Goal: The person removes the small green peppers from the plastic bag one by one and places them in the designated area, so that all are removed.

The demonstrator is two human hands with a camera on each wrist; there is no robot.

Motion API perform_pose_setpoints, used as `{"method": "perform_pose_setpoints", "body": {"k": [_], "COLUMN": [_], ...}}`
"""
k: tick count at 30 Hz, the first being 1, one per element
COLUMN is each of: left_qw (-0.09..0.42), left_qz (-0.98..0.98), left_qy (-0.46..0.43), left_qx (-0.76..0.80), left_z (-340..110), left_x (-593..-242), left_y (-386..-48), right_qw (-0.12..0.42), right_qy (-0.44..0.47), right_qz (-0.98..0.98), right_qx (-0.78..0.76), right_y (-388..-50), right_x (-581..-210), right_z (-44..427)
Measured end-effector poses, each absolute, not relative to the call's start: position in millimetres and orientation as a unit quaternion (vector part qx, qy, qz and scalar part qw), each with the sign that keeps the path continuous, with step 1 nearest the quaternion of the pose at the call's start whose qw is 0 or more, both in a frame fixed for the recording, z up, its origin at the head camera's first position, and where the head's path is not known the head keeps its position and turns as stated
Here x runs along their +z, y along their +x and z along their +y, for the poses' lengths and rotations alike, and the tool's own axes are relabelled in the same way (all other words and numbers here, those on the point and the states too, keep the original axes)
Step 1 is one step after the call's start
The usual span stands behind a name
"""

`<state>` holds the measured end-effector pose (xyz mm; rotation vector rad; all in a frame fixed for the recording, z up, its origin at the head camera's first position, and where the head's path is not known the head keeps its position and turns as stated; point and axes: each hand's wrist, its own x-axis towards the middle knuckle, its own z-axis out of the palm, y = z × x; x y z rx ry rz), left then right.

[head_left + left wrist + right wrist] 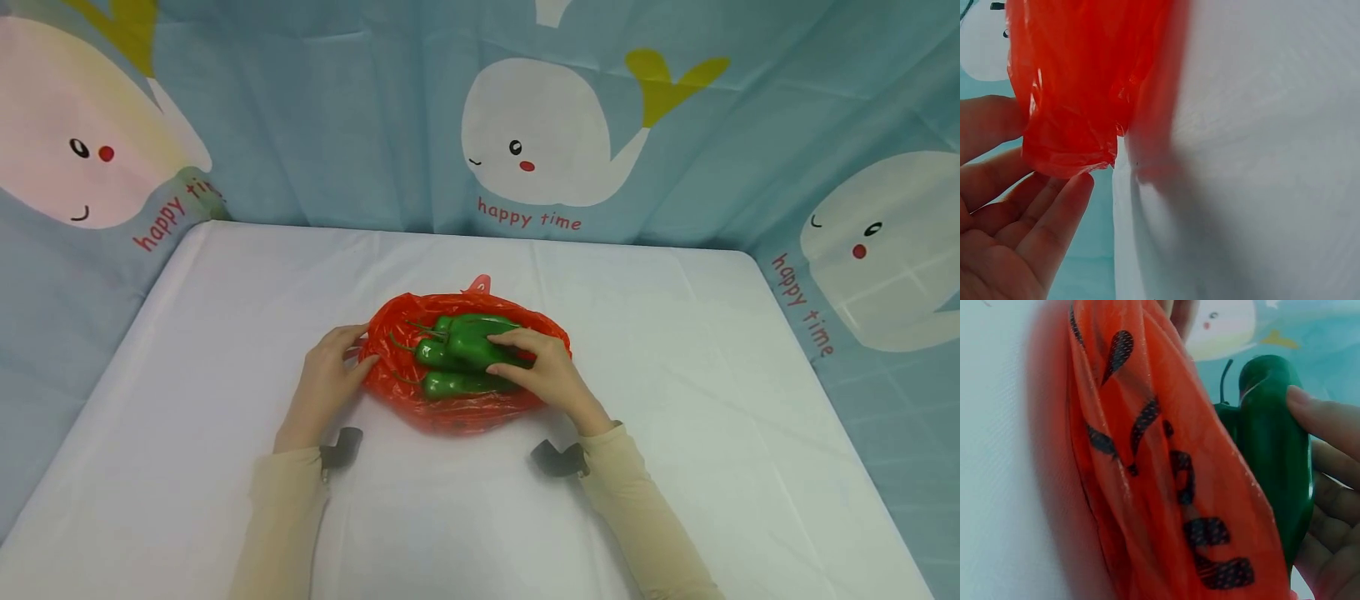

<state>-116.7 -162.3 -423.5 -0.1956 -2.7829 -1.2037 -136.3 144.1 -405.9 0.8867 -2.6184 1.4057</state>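
A red plastic bag [450, 417] lies on the white table with its mouth spread, several green peppers [457, 384] inside it, stems toward the left. My right hand [551, 375] grips the topmost pepper [471, 340] between thumb and fingers. In the right wrist view that pepper [1272, 444] rises past the edge of the bag [1179, 487], held by the hand [1335, 481]. My left hand [330, 375] is at the bag's left rim; in the left wrist view the fingers of the hand [1016, 219] are bent around the end of the bag [1079, 112].
The white table [675, 417] reaches back to a blue curtain [337, 125] printed with whales, which also hangs along both sides. Dark wrist-mounted pieces [341, 448] stick out inward from both cuffs.
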Motion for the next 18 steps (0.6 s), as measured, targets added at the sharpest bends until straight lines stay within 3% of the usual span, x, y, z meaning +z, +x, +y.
{"method": "perform_pose_setpoints", "body": {"k": [10, 18], "left_qw": [0.067, 0.014], "left_qz": [-0.897, -0.870], "left_qy": [-0.033, 0.017], "left_qx": [-0.435, -0.492], "left_z": [-162.8, -165.9], "left_x": [-429.1, -431.6], "left_y": [-119.0, -120.6], "right_qw": [0.006, -0.006], "right_qy": [0.232, 0.208], "right_qz": [-0.830, -0.808], "right_qx": [0.507, 0.551], "right_y": [-135.5, -134.3], "right_x": [-401.7, -393.4], "right_z": [148.1, 150.6]}}
